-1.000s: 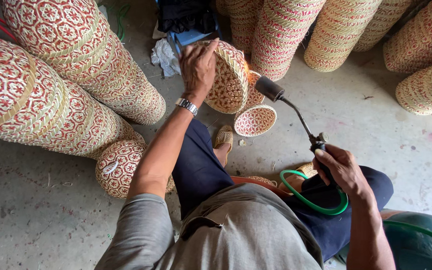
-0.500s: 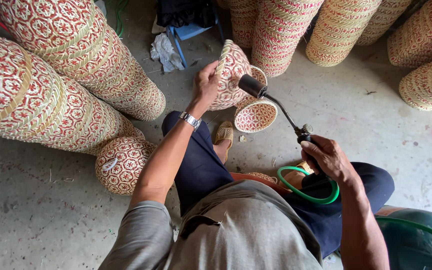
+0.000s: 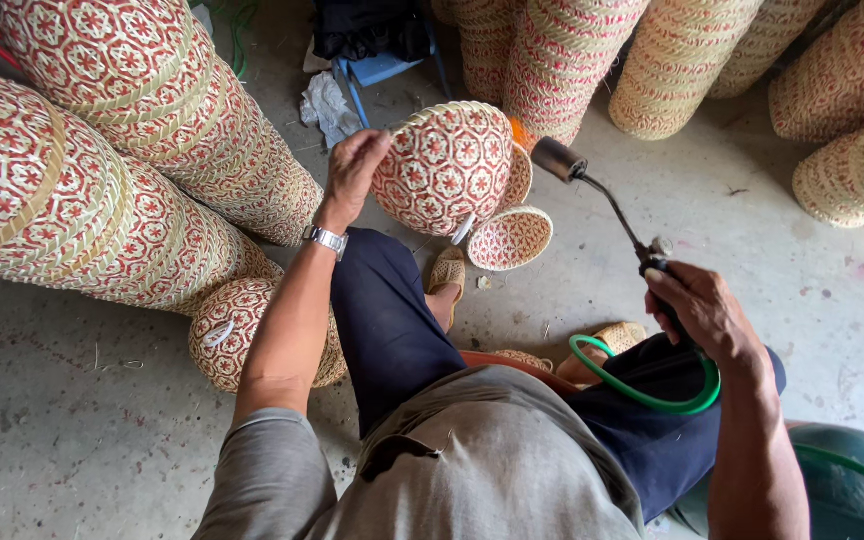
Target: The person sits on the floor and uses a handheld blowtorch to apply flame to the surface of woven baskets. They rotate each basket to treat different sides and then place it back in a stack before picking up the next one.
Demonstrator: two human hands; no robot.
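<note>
Basket [image 3: 442, 168] hangs above the knees, gripped at its rim by the left hand [image 3: 352, 165]; the right hand [image 3: 702, 310] clasps the torch [image 3: 602, 205], nozzle just beside the weave. Held too close, flame could scorch it.

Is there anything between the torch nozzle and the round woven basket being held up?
Nothing visible. The left hand holds the woven basket by its rim, and the nozzle of the gas torch, gripped by the right hand, points at its side across a small open gap.
</note>
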